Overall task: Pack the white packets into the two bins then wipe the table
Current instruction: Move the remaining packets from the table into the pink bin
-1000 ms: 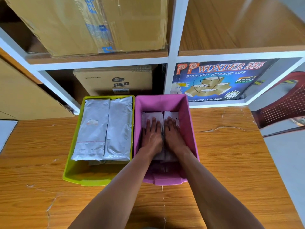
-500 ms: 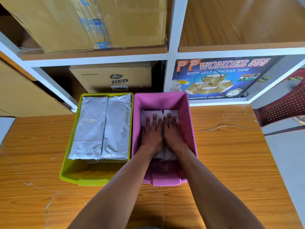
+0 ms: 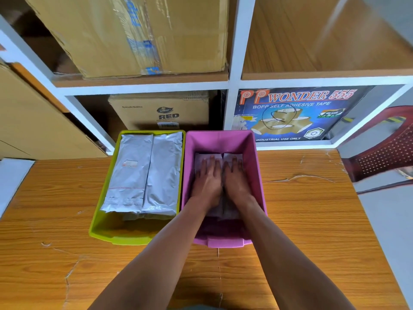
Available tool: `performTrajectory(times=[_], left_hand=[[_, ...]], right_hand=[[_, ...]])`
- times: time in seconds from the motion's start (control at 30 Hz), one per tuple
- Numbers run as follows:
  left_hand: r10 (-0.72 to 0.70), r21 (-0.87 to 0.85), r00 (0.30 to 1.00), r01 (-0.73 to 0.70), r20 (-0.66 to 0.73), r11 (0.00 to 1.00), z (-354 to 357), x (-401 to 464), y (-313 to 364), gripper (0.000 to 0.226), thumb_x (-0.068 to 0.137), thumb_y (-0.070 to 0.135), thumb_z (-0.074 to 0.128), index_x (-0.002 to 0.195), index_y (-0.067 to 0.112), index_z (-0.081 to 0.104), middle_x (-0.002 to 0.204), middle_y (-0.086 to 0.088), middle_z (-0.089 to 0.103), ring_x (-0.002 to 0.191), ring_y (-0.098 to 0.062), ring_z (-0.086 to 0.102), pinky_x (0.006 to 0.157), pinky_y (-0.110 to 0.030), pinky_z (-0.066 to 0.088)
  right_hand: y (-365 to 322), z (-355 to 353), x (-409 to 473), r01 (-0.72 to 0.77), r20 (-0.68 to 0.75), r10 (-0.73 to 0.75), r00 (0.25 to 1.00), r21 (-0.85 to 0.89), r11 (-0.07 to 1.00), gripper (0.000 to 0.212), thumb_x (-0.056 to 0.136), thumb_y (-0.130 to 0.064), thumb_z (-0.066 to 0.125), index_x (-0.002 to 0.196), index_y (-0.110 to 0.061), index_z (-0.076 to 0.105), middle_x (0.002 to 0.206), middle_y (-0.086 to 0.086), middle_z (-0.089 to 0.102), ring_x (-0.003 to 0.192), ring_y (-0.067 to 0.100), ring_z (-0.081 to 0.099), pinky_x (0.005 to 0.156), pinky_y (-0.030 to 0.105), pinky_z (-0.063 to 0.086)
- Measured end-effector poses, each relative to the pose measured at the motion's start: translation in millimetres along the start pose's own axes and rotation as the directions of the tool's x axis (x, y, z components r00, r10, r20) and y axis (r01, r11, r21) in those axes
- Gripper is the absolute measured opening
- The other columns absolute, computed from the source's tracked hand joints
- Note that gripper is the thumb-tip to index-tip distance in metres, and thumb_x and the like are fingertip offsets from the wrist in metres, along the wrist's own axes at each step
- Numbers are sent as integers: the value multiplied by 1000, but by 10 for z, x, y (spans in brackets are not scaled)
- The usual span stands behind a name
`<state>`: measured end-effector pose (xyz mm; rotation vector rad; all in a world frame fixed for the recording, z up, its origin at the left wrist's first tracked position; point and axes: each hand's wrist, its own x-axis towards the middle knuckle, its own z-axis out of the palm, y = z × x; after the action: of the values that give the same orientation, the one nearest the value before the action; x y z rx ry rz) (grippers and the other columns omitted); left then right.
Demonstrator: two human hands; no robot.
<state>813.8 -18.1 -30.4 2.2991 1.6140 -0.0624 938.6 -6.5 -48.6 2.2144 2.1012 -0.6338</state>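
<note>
Shelving backs the table [image 3: 312, 220], where both flat hands, left [image 3: 206, 183] and right [image 3: 237, 182], press packets [image 3: 232, 156] lying lengthwise in the pink bin [image 3: 257, 166].

Both hands, left hand [image 3: 206, 183] & right hand [image 3: 237, 183], cover most of the white packets [image 3: 232, 156] in the pink bin [image 3: 220, 139] at frame centre, so packet count there can't be told; left forearm also hides the green bin [image 3: 105, 231]'s near right corner. Big carton [image 3: 134, 34] upper left is cut off by the top edge, red chair [image 3: 384, 153] by the right edge. Small print on the Dabur box [image 3: 161, 115] label is too blurred to read.
</note>
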Motion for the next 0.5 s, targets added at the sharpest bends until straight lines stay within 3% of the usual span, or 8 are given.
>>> performTrajectory(times=[0.17, 0.23, 0.37, 0.5], left_hand=[[-19, -59, 992, 11, -127, 998, -215, -155, 5, 91, 92, 5, 54, 168, 7, 4, 176, -16, -4, 163, -36, -5, 132, -50, 14], [1, -68, 978, -16, -208, 998, -244, -264, -29, 86, 94, 8, 56, 168, 7, 13, 176, -16, 7, 162, -37, 5, 131, -50, 19], [93, -56, 921, -123, -378, 991, -342, -547, -28, 75, 93, 9, 64, 161, 4, 33, 166, -19, 35, 156, -37, 28, 126, -50, 32], [25, -143, 872, -108, -489, 984, -481, -811, -77, 64, 91, 9, 60, 153, 3, 45, 154, -18, 47, 146, -35, 41, 120, -48, 42]], right_hand=[[-68, -182, -273, 3, -152, 13, 988, 105, 994, 46, 101, -2, 47, 146, -3, 49, 161, 28, 30, 151, 43, 31, 120, 47, 34], [-104, -262, -382, 18, -197, 9, 980, 135, 991, 44, 96, 1, 51, 139, -4, 52, 154, 25, 37, 145, 42, 38, 110, 49, 44], [-208, -390, -554, 36, -291, 17, 957, 177, 984, 43, 93, 0, 53, 135, -4, 55, 146, 23, 43, 133, 44, 47, 97, 49, 48], [-312, -438, -648, 108, -368, -23, 929, 214, 971, 41, 92, 3, 53, 132, -2, 58, 136, 24, 54, 122, 47, 55, 92, 52, 50]])
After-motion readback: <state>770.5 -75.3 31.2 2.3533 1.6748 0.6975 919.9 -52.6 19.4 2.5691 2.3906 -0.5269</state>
